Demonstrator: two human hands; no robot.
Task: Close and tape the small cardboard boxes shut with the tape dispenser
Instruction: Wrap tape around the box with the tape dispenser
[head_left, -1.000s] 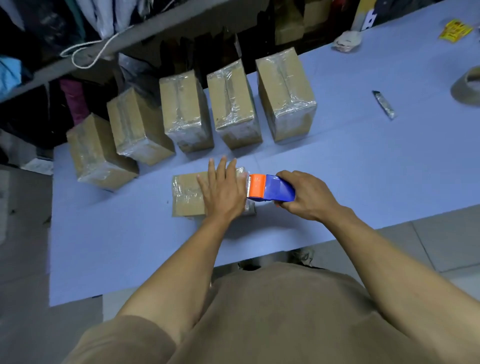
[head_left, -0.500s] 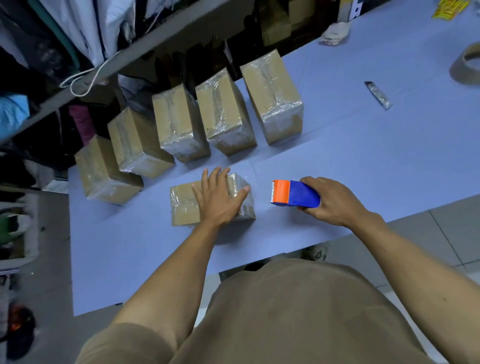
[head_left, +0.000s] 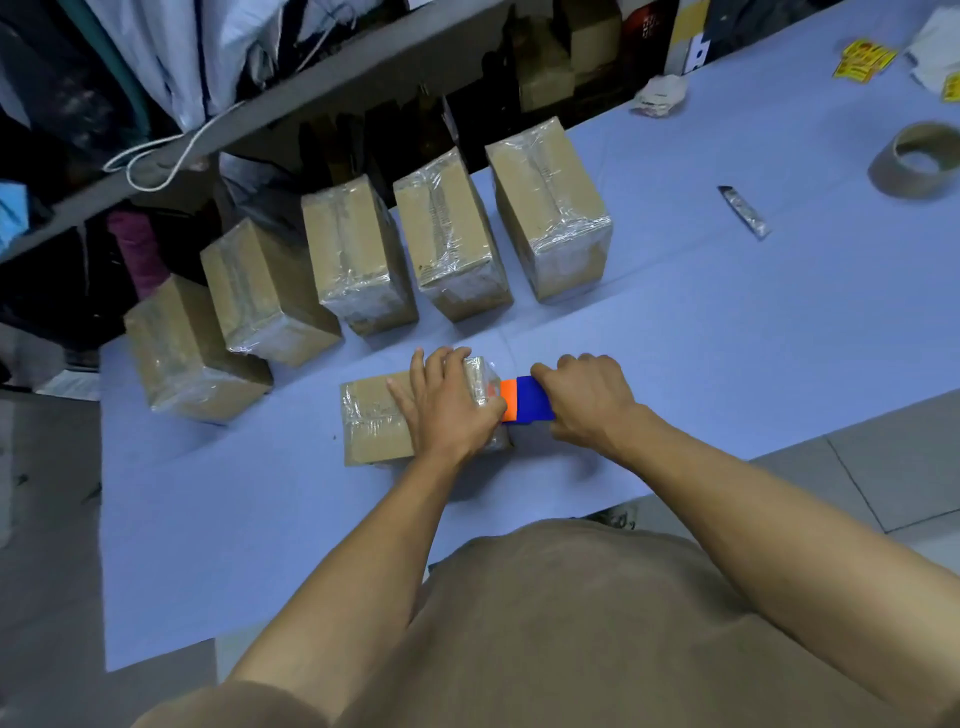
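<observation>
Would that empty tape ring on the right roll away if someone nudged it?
Probably not: the tape ring lies flat on its side on the table, so a nudge would likely slide it. It looks like bare cardboard, so probably light. Stood on edge, it could roll.

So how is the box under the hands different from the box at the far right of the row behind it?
The box under the hands lies flat, near the person; the far-right box stands behind it in the row. The left hand presses on the near box while the right hand holds the tape dispenser at its end; nothing touches the far-right box. Both are brown cardboard with shiny clear tape, on the blue table.
</observation>
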